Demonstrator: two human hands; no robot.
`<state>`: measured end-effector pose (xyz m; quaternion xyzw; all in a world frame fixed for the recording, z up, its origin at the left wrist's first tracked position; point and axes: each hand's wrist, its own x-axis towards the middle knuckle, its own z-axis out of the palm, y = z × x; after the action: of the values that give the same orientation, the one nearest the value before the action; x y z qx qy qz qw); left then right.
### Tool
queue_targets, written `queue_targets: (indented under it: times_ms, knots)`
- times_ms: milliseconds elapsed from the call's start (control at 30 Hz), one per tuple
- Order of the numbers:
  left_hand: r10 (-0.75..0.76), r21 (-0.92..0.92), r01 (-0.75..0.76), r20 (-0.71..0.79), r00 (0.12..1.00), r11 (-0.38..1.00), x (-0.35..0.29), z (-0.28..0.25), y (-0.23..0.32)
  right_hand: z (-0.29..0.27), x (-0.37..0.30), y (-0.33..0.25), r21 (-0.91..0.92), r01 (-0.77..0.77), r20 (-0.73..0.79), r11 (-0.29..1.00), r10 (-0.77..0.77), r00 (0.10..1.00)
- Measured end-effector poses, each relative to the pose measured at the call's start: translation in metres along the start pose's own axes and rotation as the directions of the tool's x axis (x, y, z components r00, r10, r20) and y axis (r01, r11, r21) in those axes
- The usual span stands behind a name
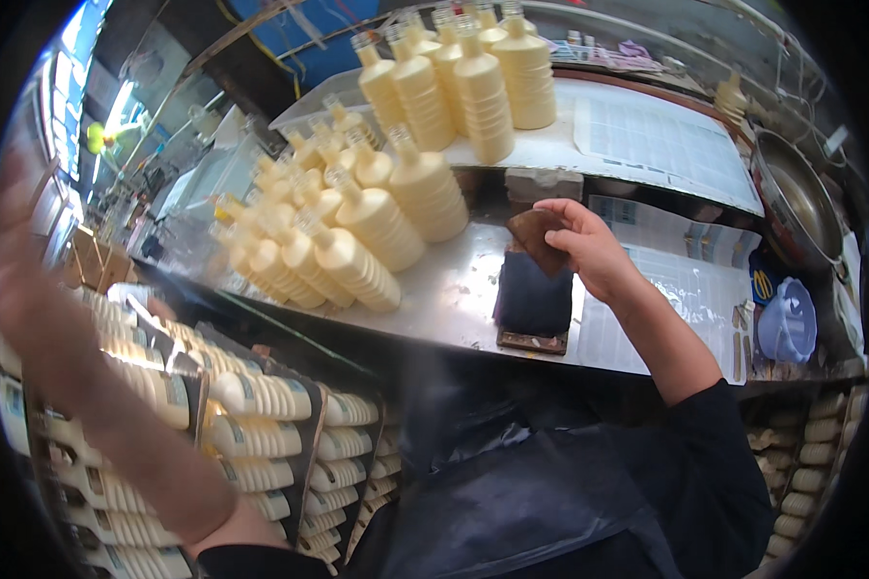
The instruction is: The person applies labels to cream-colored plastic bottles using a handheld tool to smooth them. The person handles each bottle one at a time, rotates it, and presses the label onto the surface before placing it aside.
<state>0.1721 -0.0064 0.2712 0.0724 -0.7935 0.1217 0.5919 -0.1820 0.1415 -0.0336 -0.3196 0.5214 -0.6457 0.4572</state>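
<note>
Between the thumb and fingers of my right hand (589, 249) is a flat brown scraper-like piece (534, 241), tilted. It hovers over or touches the far edge of a dark rectangular pad (534, 299); I cannot tell which. A worn wooden block (533, 343) shows under the pad's near edge. My left hand (21, 246) is raised at the far left, smeared by motion, its fingers not readable. Below that arm lie racks of cream bottles (261, 396) with ridged sides. More cream bottles (377, 222) stand grouped on the metal bench, left of the pad.
A raised white shelf (637, 106) at the back carries tall cream bottles (483, 92) and a printed sheet (652, 130). Right of the pad lie clear printed sheets (647, 309). A purple plastic basin (788, 323), yellow-handled scissors (763, 286) and a large metal pan (797, 193) crowd the right end.
</note>
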Motion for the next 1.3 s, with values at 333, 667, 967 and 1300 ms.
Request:
queue_targets:
  times_ms: [333, 667, 967, 1300]
  knots:
    - [-0.759, -0.22, 0.854, 0.391, 0.52, 0.471, -0.174, 0.366, 0.034, -0.055, -0.071, 0.01, 0.203, -0.141, -0.052, 0.969, 0.154, 0.987]
    - [-0.759, -0.453, 0.855, 0.455, 0.466, 0.253, -0.195, 0.423, 0.012, -0.078, -0.053, 0.033, 0.298, -0.195, -0.135, 0.934, 0.244, 0.96]
    - [-0.384, -0.432, 0.775, 0.885, 0.265, -0.461, -0.196, 0.318, 0.05, -0.042, -0.024, -0.025, -0.137, -0.22, -0.23, 0.966, 0.185, 0.956]
    - [-0.173, -0.127, 0.835, 0.984, 0.039, -0.535, -0.267, 0.308, 0.099, 0.0, -0.034, 0.023, -0.6, -0.178, -0.296, 0.78, -0.009, 0.955]
